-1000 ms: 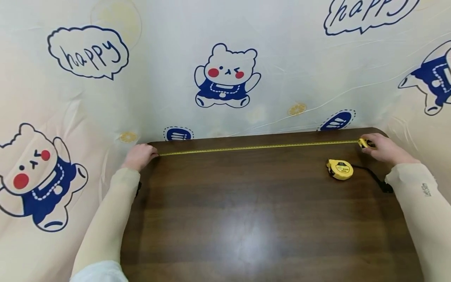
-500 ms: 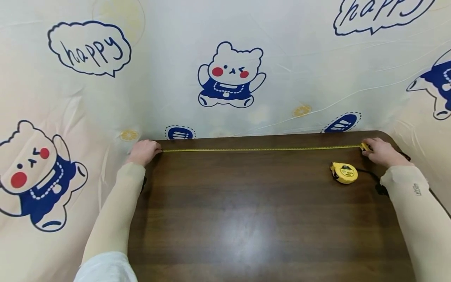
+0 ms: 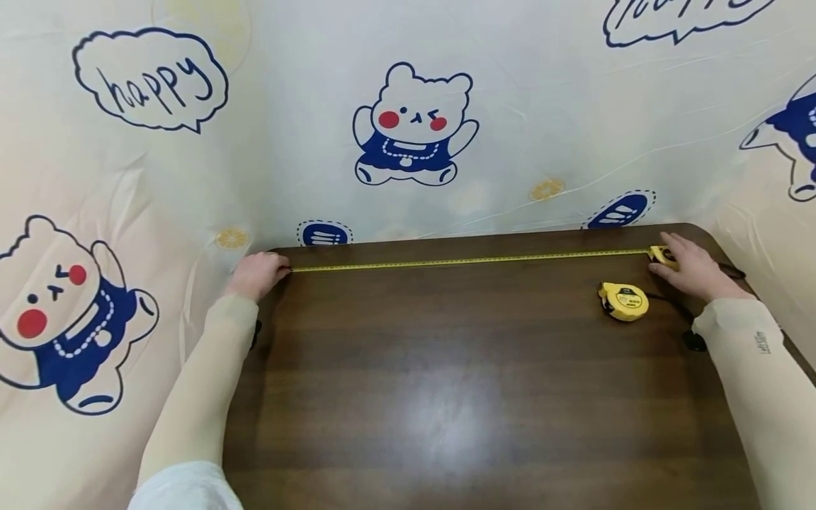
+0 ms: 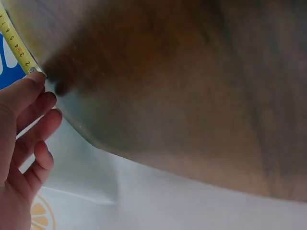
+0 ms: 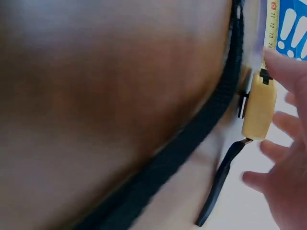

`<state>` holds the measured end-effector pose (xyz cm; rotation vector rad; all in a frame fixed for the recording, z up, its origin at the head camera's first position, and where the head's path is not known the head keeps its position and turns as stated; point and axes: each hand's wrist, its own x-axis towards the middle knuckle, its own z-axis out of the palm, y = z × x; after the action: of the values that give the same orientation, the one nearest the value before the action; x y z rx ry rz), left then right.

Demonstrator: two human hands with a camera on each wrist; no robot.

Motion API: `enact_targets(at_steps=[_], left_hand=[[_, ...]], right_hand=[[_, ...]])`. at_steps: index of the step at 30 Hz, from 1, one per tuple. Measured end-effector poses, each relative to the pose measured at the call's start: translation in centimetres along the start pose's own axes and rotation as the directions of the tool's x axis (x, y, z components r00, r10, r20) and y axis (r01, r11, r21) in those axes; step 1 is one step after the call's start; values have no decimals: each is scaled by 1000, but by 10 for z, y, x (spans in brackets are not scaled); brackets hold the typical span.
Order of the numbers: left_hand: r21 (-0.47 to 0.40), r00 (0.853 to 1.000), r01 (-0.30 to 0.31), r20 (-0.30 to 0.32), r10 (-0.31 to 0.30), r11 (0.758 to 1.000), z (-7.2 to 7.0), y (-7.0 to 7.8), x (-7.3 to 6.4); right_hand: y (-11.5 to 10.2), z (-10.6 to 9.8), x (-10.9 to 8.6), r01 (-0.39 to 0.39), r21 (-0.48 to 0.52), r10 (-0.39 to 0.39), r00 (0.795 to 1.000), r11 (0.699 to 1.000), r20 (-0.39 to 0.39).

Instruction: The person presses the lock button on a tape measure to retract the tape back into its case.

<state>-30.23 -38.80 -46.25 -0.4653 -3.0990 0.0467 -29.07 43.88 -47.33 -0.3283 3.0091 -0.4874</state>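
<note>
Head view: a tape measure (image 3: 472,261) is stretched along the far edge of the surface (image 3: 357,354), pinched by the left hand (image 3: 258,275), flanked by the right hand (image 3: 695,269), fingers spread; a second tape (image 3: 625,302) is set apart

Pale printed cloth (image 3: 542,92) hanging behind and at both sides; loose yellow tape measure (image 3: 626,302) lying at right.
Winking bear (image 3: 414,127) is raising both arms at centre; tilted bear (image 3: 89,319) is leaning at left, third bear (image 3: 797,131) is running off the right edge. "Happy" bubble (image 3: 151,81) is sitting upper left. Orange slices (image 3: 231,238) and blue ovals (image 3: 325,233) are dotting the lower cloth. Black strap (image 3: 669,303) is trailing rightward from the loose tape measure.
</note>
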Motion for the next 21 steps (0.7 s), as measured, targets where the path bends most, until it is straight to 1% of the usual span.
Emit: enact_targets(at_steps=[3,5,6,7,8,9,11,12,14,15,16,17,19,20,21], left_hand=[[-28,1000,11,-19,-11,1000,1,-1,-1],[-50,999,19,-45,-21,999,2,-1,-3],[-58,998,23,-64,-26,998,1,-1,-4],[-65,996,33,-81,-38,997,1,1,-6],[-64,994,42,-96,-48,997,-1,4,-8],[-60,991,44,-121,-51,997,-2,8,-9],[-57,982,39,-182,-48,998,-5,19,-9],[-59,977,32,-209,-44,998,-7,27,-8],[-62,966,1,-259,-17,998,-10,45,-5],[-62,958,-26,-287,7,998,-10,55,-4],[-63,952,-52,-305,30,997,-13,67,-1],[-70,952,-74,-303,50,995,-17,80,0],[-75,947,-132,-303,104,988,-22,109,1],[-81,944,-169,-299,138,982,-24,126,1],[-91,941,-211,-288,177,973,-26,144,0]], right_hand=[[-6,-1,-10,19,16,-17,991,1000,-131],[-14,-2,-17,55,9,-52,978,998,-203],[-19,-2,-20,78,3,-75,973,997,-220],[-26,-2,-23,106,0,-104,969,994,-224],[-33,-2,-25,137,6,-133,968,991,-211],[-40,-1,-28,162,10,-158,971,987,-181],[-53,3,-33,185,5,-184,979,983,-87],[-59,6,-36,185,9,-185,982,983,-25],[-70,14,-40,185,-11,-184,979,983,84],[-75,18,-41,192,-25,-187,974,981,123],[-80,21,-43,208,-41,-201,970,977,138],[-85,23,-44,232,-52,-223,965,971,137],[-97,29,-47,310,-85,-301,949,947,97],[-105,31,-49,348,-97,-343,937,932,72],[-114,34,-53,390,-115,-389,921,914,36]])
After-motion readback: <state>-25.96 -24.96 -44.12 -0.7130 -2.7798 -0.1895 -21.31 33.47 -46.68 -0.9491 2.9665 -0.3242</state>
